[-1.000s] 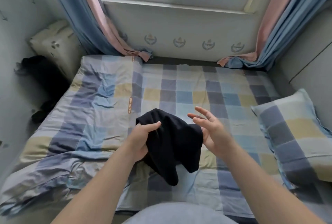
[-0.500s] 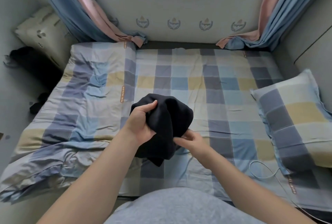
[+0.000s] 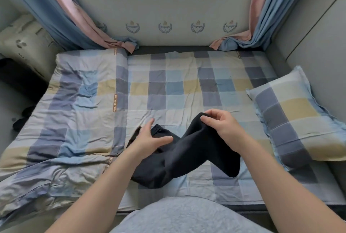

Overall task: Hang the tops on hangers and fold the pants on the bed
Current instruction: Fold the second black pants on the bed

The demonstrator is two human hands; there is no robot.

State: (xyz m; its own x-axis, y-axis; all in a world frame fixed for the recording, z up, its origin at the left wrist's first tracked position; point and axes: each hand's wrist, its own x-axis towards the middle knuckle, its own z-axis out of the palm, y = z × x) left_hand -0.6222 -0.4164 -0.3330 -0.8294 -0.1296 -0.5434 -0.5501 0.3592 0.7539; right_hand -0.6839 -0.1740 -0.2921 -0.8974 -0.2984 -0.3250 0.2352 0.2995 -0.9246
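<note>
**Black garment in both hands, nothing finished yet**

Right hand (image 3: 224, 126): fingers curled, pinching a fold at the raised end of the black garment (image 3: 187, 154). Left hand (image 3: 149, 139): thumb laid across the cloth near a ribbed edge, index finger straight. It appears to clamp that end, though the other fingers are hidden.

The garment hangs twisted between the hands, low over the near middle of the bed (image 3: 177, 86). Its sagging lower part seems to touch the sheet. I cannot tell whether it is a top or pants.

Progress: judged early. No folded pants, hung tops or hangers are in view. A checked pillow (image 3: 295, 116) lies to the right and a rumpled quilt (image 3: 74, 101) to the left.

Left to do: open the garment out, identify it, then fold or hang it.
</note>
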